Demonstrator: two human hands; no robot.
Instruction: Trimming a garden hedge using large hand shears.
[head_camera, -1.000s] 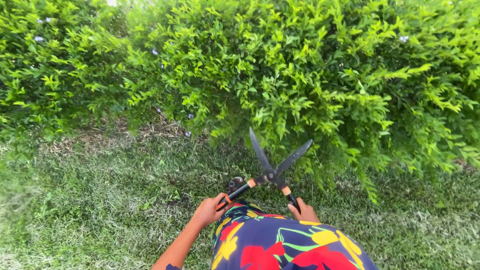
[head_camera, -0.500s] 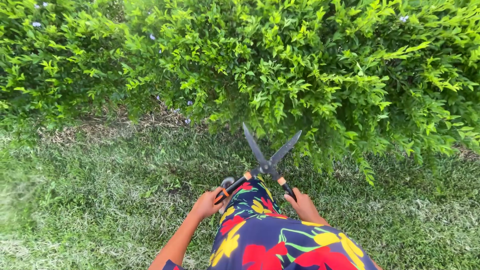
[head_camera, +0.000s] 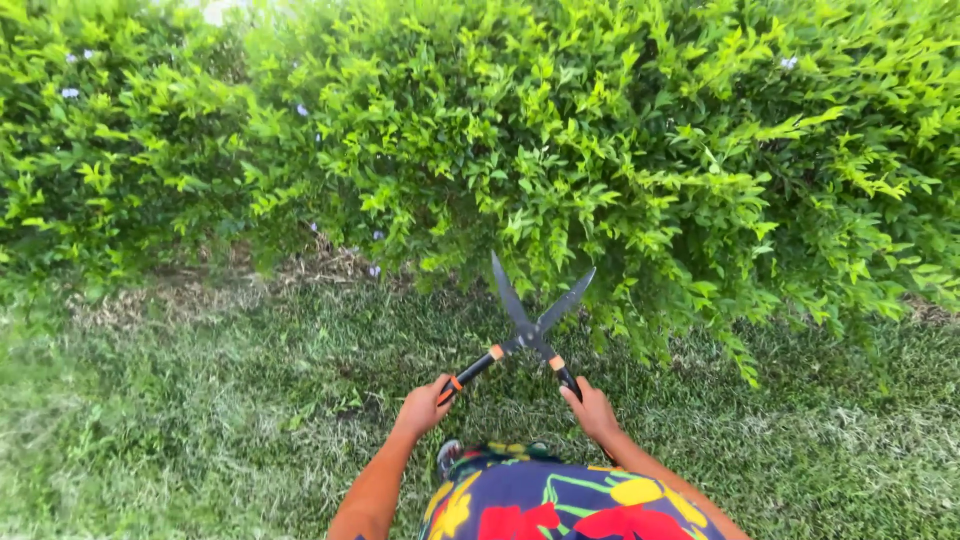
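I hold a pair of hedge shears (head_camera: 528, 332) with black and orange handles, one handle in each hand. My left hand (head_camera: 423, 407) grips the left handle and my right hand (head_camera: 592, 410) grips the right one. The two dark blades are spread apart in a V. Their tips reach the lower edge of a dense green hedge (head_camera: 560, 150), just above the grass.
Mown grass (head_camera: 200, 420) covers the ground in front of me, with dry clippings under the hedge at the left. My bright floral garment (head_camera: 560, 500) fills the bottom of the view. A shoe tip (head_camera: 448, 455) shows near my left hand.
The shears have stayed spread while my arms reached further forward from my body. The blades' gap has narrowed a little and the view has shifted slightly.
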